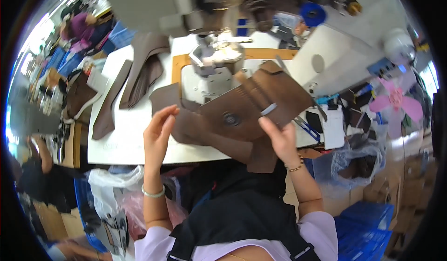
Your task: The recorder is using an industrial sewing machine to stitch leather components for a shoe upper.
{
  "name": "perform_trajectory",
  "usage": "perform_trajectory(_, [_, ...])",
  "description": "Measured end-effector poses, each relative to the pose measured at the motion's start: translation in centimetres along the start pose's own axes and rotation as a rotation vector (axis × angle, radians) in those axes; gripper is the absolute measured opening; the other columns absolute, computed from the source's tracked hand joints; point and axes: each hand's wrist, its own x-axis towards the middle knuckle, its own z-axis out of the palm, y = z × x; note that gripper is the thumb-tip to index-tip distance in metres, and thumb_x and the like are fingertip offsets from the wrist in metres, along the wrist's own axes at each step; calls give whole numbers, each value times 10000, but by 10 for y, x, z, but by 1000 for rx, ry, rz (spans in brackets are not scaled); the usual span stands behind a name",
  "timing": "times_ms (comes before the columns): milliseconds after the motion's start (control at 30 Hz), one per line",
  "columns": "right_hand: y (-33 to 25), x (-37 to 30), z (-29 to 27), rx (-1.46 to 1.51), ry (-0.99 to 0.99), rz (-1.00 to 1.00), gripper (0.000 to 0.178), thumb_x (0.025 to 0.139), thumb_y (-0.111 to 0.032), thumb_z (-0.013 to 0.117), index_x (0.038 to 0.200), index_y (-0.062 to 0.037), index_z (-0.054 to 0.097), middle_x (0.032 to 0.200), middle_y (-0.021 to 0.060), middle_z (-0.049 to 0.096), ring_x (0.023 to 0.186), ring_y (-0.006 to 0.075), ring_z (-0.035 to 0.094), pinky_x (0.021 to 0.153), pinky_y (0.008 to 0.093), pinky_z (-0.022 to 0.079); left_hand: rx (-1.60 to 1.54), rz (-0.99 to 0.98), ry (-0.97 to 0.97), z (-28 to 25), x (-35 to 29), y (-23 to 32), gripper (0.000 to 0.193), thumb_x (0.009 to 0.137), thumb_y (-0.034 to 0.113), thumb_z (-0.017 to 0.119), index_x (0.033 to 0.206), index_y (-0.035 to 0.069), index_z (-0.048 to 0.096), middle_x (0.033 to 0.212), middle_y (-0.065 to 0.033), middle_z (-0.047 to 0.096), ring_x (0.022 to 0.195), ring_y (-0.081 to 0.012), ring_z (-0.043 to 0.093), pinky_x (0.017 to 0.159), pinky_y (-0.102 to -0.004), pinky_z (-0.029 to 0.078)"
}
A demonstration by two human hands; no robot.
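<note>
Two bare hands work above a black cloth apron (237,214), the left wrist ringed by a smooth pale bangle (153,192), the right by a beaded bracelet (295,165). The right hand (281,137) pinches the lower right edge of a brown panel (247,111), thumb on the front, fingers hidden behind. The left hand (159,130) is loosely curled, with a gap between thumb and fingers; its fingertips overlap a curved brown piece (191,125) in view, but I cannot tell whether they touch it.

The panel lies tilted between the hands and beyond them, smooth and leather-like, with straight edges, raised straps, a round dark emblem (230,119) and a short pale strip (268,109) near the right thumb. The curved piece sweeps below it, soft and matte.

Past these spreads a smooth white tabletop (125,142), with layered brown strips (148,74) at left and blue-handled scissors (308,129) at right. Behind the panel stands a shiny metal machine head (216,58), near a tan wooden frame (176,70). Far right, a pink fan (396,102) shows rounded blades.
</note>
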Motion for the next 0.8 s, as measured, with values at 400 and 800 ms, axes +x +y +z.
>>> perform_trajectory(400, [6, -11, -1, 551, -76, -13, 454, 871, -31, 581, 1288, 7, 405, 1260, 87, 484, 1179, 182, 461, 987, 321, 367, -199, 54, -335, 35, -5, 1, 222, 833, -61, 637, 1049, -14, 623, 929, -7, 583, 801, -56, 522, 666, -180, 407])
perform_trajectory(800, [4, -8, -5, 763, 77, -49, 612, 864, 112, 516, 1403, -63, 288, 1345, 56, 407, 1249, 144, 401, 1035, 303, 342, -132, -41, -332, 30, -4, 10, 239, 800, -66, 667, 1030, -12, 636, 850, 16, 591, 691, -31, 497, 569, -167, 376])
